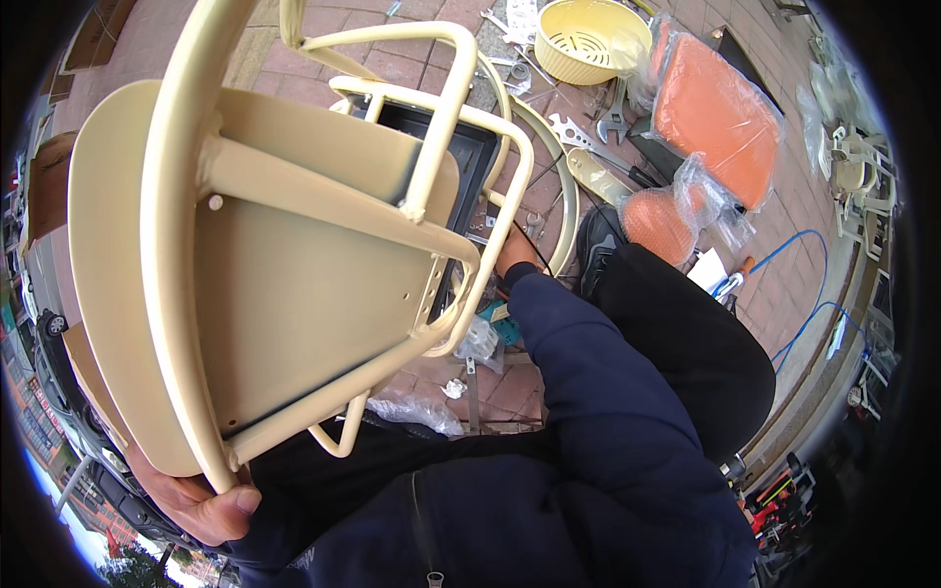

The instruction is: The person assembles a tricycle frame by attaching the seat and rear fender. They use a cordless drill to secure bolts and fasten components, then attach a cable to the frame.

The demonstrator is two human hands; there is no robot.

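A large cream tubular metal frame (pixel 294 186) with a flat panel (pixel 304 304) fixed in it stands tilted before me and fills the left of the view. Round the frame's lower left end, my left hand (pixel 201 500) is closed, thumb on the tube and fingers behind the panel's edge. My right hand (pixel 515 253) reaches past the frame's right side, beside a black tray (pixel 478 162). Its fingers are hidden behind a cream tube, so what they hold, if anything, does not show. Small metal parts lie close to it.
Beyond my right hand lie an adjustable wrench (pixel 614 120), a flat multi-hole wrench (pixel 578 137) and a cream curved strip (pixel 596 176). A yellow basket (pixel 578 69) and a wrapped orange cushion (pixel 720 118) lie farther off. A blue cord (pixel 799 245) runs along the paving at right.
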